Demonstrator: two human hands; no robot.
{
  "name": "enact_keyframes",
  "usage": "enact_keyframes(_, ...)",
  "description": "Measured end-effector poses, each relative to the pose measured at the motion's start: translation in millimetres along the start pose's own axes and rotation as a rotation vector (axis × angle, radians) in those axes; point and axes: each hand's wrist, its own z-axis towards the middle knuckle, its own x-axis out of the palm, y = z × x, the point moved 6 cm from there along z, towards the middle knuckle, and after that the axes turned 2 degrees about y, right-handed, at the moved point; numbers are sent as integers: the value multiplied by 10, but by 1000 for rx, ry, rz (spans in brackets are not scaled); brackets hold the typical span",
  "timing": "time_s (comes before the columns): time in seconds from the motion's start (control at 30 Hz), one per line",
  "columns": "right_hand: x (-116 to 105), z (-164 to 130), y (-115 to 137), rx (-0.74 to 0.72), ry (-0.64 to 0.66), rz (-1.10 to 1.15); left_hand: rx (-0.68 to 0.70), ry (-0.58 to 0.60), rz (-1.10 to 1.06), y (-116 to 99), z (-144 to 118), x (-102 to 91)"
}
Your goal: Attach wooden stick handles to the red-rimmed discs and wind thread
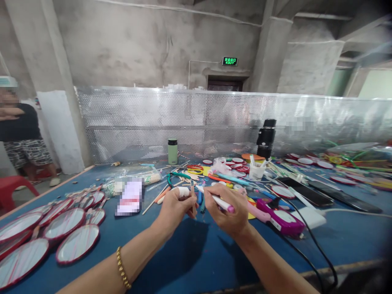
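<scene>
My left hand (176,206), with a white wrap on one finger, pinches a small flat wooden stick (192,198) upright over the middle of the blue table. Facing it from the right, my right hand (229,210) grips a white marker pen (223,203) with a pink end. The pen's tip points left toward the stick; I cannot tell whether they touch. Behind both hands lie scattered wooden sticks (163,194), a green-handled tool (179,174) and several coloured pens. A pink-handled object (259,212) lies beside my right hand.
Red-rimmed round discs (78,243) crowd the left side of the table (180,261). A phone (130,197), a green bottle (172,152), a black flask (266,139), a white cup (256,171) and a magenta device (283,220) with cables stand about. A person (21,126) is at far left.
</scene>
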Motion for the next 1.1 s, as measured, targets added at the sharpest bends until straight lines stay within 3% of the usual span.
enact_keyframes(0.17,-89,6,-52,26,-112,-79,-39,-35,62,98,13,-42)
enact_keyframes(0.4,-100,-3,3,-8,-124,-110,-57,-107,90,193,49,-106)
enact_keyframes(0.57,-103,32,-30,52,-104,-28,-77,-132,58,149,-13,-134)
enact_keyframes(0.8,-127,-83,32,312,-14,191,-189,-172,-33,-8,-567,-57)
enact_keyframes(0.9,-113,-238,132,393,-22,334,-167,-225,-52,-12,-866,17)
enact_keyframes(1.0,-85,-382,250,405,-44,416,-55,-389,39,15,-1078,23)
enact_keyframes(1.1,-63,-475,389,348,-20,426,-54,-395,72,98,-1127,74)
